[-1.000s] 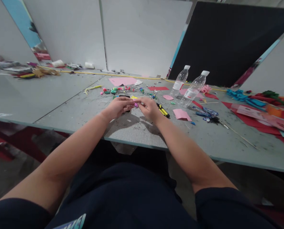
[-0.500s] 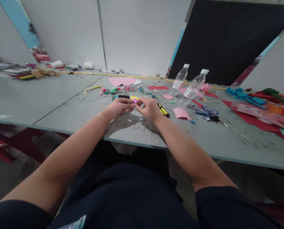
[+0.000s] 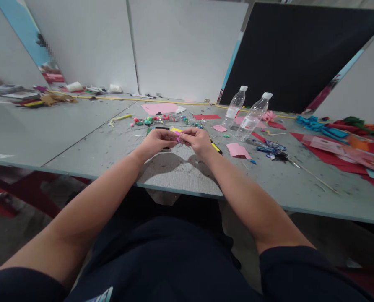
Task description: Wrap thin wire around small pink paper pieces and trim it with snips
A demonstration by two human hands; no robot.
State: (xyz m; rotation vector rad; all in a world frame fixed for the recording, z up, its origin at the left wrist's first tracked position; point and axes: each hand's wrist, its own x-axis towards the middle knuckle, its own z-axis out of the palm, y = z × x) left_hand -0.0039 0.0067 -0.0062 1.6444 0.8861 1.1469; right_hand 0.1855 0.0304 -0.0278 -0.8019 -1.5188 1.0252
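Note:
Close together over the table's front half, both my hands are closed around a small purple-pink piece [image 3: 177, 136], too small and covered to name. My left hand [image 3: 154, 141] pinches its left side between thumb and fingers. On the other side, the fingertips of my right hand [image 3: 198, 140] press on it. A flat dark-edged object [image 3: 162, 128] lies partly hidden behind my left hand. Something yellow [image 3: 174, 129] shows just beyond the fingers. Beside my right hand is a yellow-and-black tool [image 3: 216, 147], partly covered, whose kind I cannot make out.
Several small coloured beads or pompoms [image 3: 149, 121] lie beyond my hands. Two clear plastic bottles [image 3: 251, 121] stand to the right, near pink paper [image 3: 238, 150], blue-handled tools [image 3: 270, 147] and a thin stick [image 3: 319, 178]. Red sheets [image 3: 338, 155] cover the right side.
My right hand's fingers have shifted and drawn together on the purple-pink piece. My left hand keeps its pinch, nearly in place. The view has moved slightly.

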